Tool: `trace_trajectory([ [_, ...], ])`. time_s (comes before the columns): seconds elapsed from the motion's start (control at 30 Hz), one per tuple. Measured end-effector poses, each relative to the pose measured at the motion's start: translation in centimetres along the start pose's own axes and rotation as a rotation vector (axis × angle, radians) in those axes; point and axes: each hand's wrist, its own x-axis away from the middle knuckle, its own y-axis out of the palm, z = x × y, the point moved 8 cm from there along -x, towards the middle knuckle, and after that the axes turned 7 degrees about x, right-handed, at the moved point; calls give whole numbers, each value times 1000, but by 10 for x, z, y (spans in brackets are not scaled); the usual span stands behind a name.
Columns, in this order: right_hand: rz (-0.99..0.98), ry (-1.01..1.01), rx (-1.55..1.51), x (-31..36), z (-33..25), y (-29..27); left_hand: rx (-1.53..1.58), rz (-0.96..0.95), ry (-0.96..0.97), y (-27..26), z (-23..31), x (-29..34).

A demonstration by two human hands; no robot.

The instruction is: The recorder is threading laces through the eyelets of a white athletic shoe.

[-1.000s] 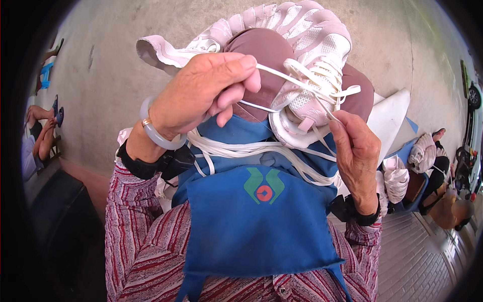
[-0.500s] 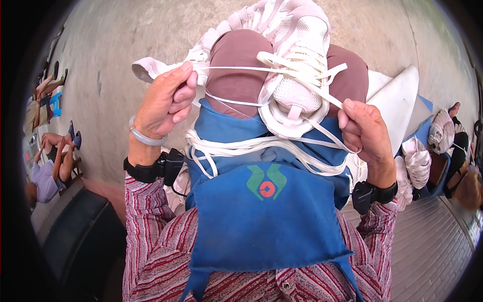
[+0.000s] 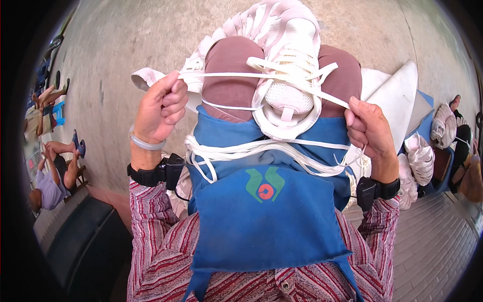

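Observation:
A pale pink and white sneaker (image 3: pixel 288 98) rests between my knees, its heel opening toward me. Its upper eyelets carry a white shoelace (image 3: pixel 229 74), pulled out to both sides. My left hand (image 3: pixel 163 103) is closed, pinching the lace at its left. On the other side my right hand (image 3: pixel 370 126) pinches the same lace between thumb and forefinger, with a loose end hanging below. The lace runs nearly straight across the tongue, and a loop stands at the shoe's upper left. A bundle of white laces (image 3: pixel 261 150) lies across my blue apron (image 3: pixel 266 216).
More pale sneakers (image 3: pixel 236 32) are lined up beyond my knees. A white sheet (image 3: pixel 387 95) sticks out at my right, near further sneakers (image 3: pixel 420 158). Another person (image 3: pixel 53 181) sits at the far left, by a dark bench (image 3: pixel 83 241).
The lace is drawn flatter and straighter across the shoe. My right hand has shifted slightly right, and the lace's lower right stretch has come away from the heel, now dangling from that hand.

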Motion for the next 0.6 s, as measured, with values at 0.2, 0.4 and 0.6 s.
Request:
trace_trajectory([
  [0.2, -215, -233, -487, -1, -18, 19, 124, 43, 12, 26, -3, -8],
  [0.4, 188, -482, 154, 8, -39, 5, -288, 54, -94, 70, -28, -18],
  [0.6, 408, -808, 813, 49, -75, 9, -849, -52, -121, 111, -56, -28],
])
